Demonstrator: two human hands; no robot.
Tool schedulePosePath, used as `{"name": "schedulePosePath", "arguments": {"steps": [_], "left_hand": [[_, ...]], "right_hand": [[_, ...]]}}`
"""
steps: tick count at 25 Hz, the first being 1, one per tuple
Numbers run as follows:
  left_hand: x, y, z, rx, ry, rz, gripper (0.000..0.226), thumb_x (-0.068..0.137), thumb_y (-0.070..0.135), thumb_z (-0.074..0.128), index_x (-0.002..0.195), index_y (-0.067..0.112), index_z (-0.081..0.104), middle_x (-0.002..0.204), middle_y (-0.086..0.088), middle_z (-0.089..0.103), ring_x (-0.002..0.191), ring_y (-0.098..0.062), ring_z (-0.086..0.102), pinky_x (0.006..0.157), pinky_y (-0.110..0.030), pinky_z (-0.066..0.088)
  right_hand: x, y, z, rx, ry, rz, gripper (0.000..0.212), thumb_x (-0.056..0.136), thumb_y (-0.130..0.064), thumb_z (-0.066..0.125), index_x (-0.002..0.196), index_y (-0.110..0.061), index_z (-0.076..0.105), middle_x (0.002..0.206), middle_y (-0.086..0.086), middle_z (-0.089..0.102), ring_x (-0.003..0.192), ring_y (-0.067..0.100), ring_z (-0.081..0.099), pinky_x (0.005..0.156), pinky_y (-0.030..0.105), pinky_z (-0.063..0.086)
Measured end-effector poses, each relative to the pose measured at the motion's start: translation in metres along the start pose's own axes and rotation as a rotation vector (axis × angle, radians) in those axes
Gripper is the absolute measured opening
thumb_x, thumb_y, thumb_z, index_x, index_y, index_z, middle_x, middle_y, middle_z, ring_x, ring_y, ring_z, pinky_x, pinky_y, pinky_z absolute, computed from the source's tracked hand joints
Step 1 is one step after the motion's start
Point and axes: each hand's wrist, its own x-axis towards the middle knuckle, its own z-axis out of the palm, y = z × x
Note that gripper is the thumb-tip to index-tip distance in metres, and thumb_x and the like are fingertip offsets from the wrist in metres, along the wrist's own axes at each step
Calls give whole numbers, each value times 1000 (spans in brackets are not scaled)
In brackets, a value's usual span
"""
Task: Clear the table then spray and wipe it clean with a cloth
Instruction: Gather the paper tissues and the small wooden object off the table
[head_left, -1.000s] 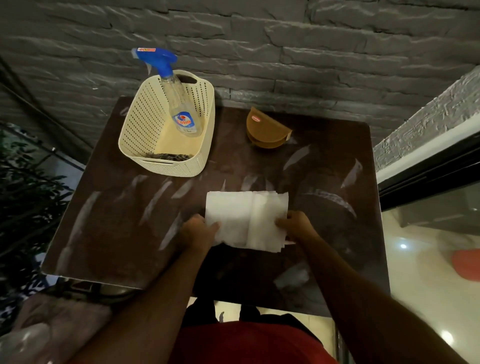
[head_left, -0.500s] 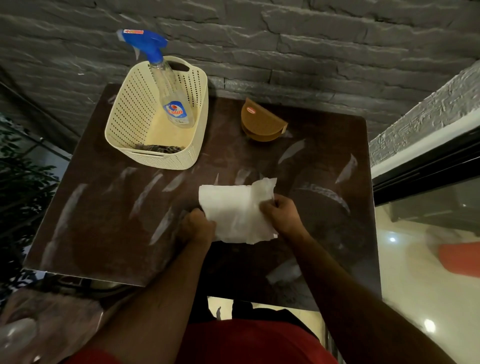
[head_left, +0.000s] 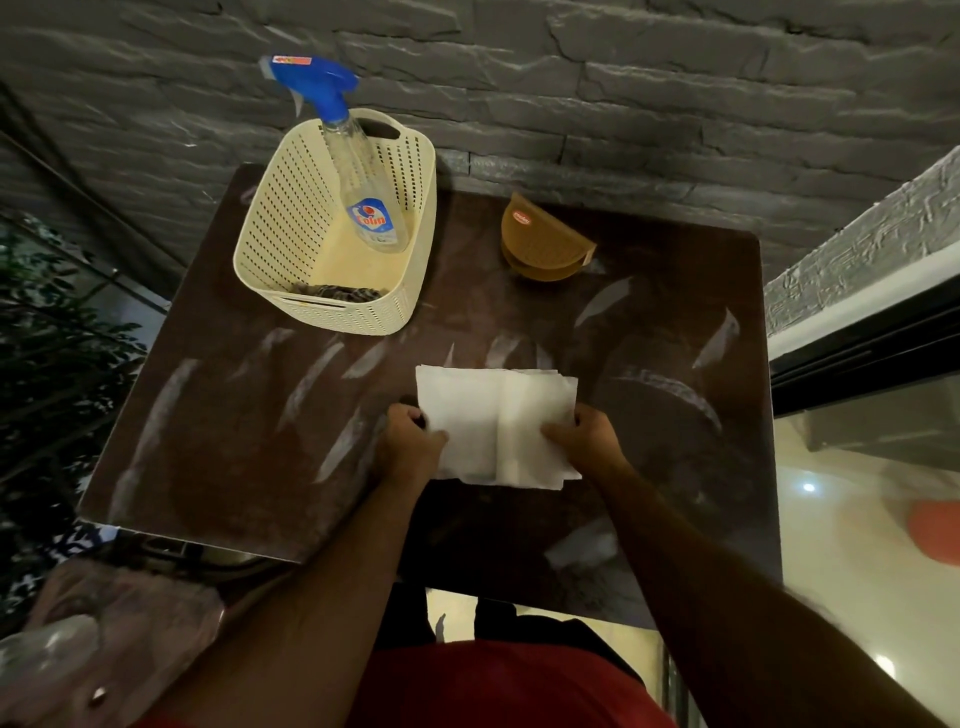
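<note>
- The cloth (head_left: 496, 423), white and folded into a layered rectangle, lay flat on the dark brown tabletop (head_left: 218, 457), a little nearer the near edge than the far one and about midway between the left and right edges.
- The left hand (head_left: 410, 447) gripped the cloth's left near corner, fingers curled over its edge.
- The right hand (head_left: 584, 441) held the cloth's right side, thumb on top and fingers curled round the edge.
- A cream perforated basket (head_left: 291, 228) stood at the far left corner of the tabletop, with a cut-out handle in its far wall.
- A spray bottle (head_left: 363, 192) leaned inside the basket, its blue trigger head sticking out above the far rim; the clear body carried a blue and white label reading "Colin" in red letters. A small red and white sticker sat on top of the trigger head, its print too small to read.
- Something dark and patterned (head_left: 335, 292) lay in the bottom of the basket against the near wall; I could not tell what it was.
- A brown half-round holder (head_left: 545, 247) stood near the far edge, right of the basket and apart from it, with a small red oval badge at its upper left; the writing on it could not be read.
- Pale streaks (head_left: 311, 382) marked the tabletop, mostly across the left half and around the cloth.
- A grey stone-faced wall (head_left: 623, 93) rose just behind the far edge.
</note>
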Motion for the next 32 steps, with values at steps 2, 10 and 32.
{"name": "schedulePosePath", "arguments": {"steps": [2,10,32], "left_hand": [[1,0,0,-38,4,-13,42,71,6,77,101,12,48,102,-15,61,83,-25,54,69,-29,37],[2,0,-4,-34,-7,-27,45,71,6,77,109,6,53,101,-14,62,83,-26,55,69,-29,40],[-30,12,9,255,62,668,33,73,5,73,105,3,72,107,-15,70,96,-31,68,89,-35,51]], "right_hand": [[-3,-6,2,18,19,-40,21,84,-12,68,104,-5,67,95,9,68,91,29,66,77,39,56],[-18,-33,20,327,-93,-121,13,83,-1,68,96,0,70,86,12,70,77,26,67,76,42,58],[-18,-8,6,-232,315,-128,17,85,-32,65,94,-17,63,88,-3,65,79,18,62,68,28,47]]}}
